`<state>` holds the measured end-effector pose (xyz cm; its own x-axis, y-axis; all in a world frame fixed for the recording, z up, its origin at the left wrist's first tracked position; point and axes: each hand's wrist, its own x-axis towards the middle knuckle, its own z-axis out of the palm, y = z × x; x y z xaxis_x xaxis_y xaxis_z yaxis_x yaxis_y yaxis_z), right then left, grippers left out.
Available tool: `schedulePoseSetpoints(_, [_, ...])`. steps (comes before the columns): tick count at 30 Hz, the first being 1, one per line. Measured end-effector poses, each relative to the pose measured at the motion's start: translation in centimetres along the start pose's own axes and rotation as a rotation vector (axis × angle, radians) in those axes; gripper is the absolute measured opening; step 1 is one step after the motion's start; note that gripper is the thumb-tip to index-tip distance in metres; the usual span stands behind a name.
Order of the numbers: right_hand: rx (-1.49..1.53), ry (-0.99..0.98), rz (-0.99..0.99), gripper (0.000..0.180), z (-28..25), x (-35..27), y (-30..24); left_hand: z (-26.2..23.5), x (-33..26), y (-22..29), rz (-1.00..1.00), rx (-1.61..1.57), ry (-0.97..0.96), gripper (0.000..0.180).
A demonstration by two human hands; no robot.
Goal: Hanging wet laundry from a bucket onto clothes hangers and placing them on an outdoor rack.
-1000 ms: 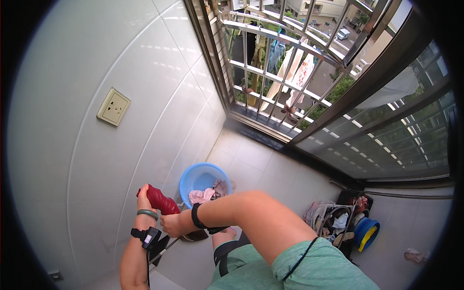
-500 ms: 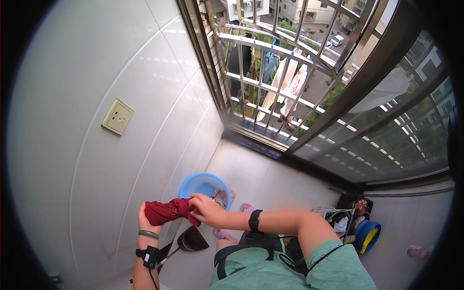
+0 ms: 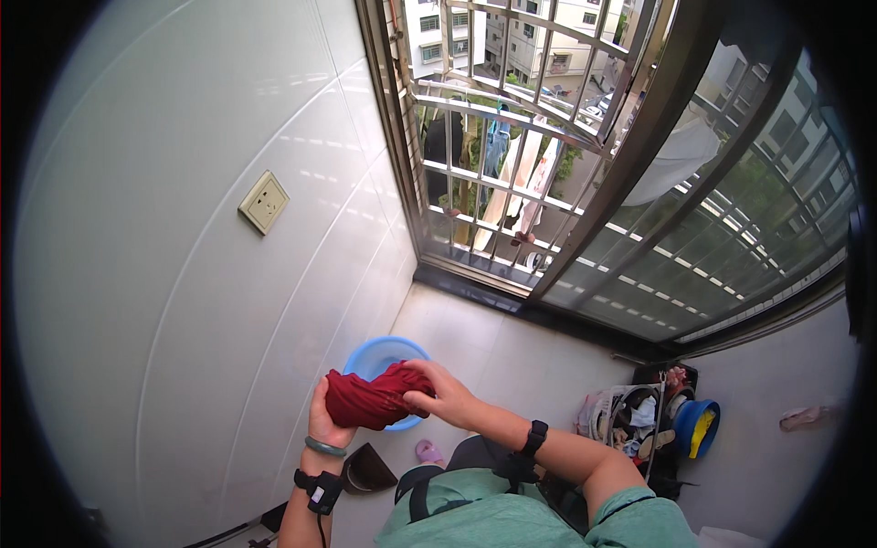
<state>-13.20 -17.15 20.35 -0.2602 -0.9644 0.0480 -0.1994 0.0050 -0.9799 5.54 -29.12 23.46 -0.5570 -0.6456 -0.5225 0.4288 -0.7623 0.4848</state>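
Observation:
A dark red cloth [image 3: 370, 400], bunched and twisted into a roll, is held between both hands in front of my chest. My left hand [image 3: 322, 422] grips its left end from below. My right hand [image 3: 438, 388] clasps its right end, fingers wrapped over the top. Right under the cloth, on the tiled floor, stands a round blue basin [image 3: 384, 354]; its contents are hidden by the cloth. A green bangle and a black wrist strap sit on my left forearm, a black band on my right wrist.
A white tiled wall with a socket plate [image 3: 264, 202] rises at left. A barred window [image 3: 512, 155] with hanging laundry outside is ahead. A rack of clutter [image 3: 630, 416] and a blue-and-yellow tub [image 3: 696, 427] stand at right; a pink slipper [image 3: 427, 451] lies on the floor.
Both hands rose from low near the floor with the red cloth. The right hand moved from resting on the forearm to gripping the cloth's right end, and the view tilted up.

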Motion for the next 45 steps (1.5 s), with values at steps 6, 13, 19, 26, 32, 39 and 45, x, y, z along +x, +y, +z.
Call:
schedulePoseSetpoints(6, [-0.161, 0.042, -0.043, 0.074, 4.9, -3.2, -3.3, 1.4, -2.7, -1.8, -0.038, 0.225, -0.241, 0.049])
schedulePoseSetpoints(13, [0.631, 0.235, 0.189, 0.052, 3.8, -7.4, -3.9, 1.6, -6.1, -2.3, -0.111, 0.397, -0.48, 0.066])
schedulePoseSetpoints(19, [1.251, 0.236, 0.037, 0.056, 2.8, -9.7, -6.7, -8.9, -0.5, -5.5, -0.403, 0.723, -0.399, 0.061])
schedulePoseSetpoints(26, [1.393, 0.322, -0.022, 0.053, 0.0, -10.9, -5.7, -5.4, -3.4, -6.7, -0.526, 0.313, -0.41, 0.052])
schedulePoseSetpoints(32, [1.229, 0.397, 0.174, 0.06, -3.6, -14.7, -2.1, -0.2, -4.5, -4.5, -0.047, 0.254, -0.418, 0.033])
schedulePoseSetpoints(39, [1.476, 0.341, 0.245, 0.054, -5.5, -15.4, 0.9, 6.2, -8.2, -6.2, -0.06, 0.784, -0.814, 0.04])
schedulePoseSetpoints(45, [1.555, 0.33, 0.217, 0.051, -8.3, -15.9, 1.3, 8.2, -8.0, -8.9, -0.186, 0.927, -0.844, 0.063])
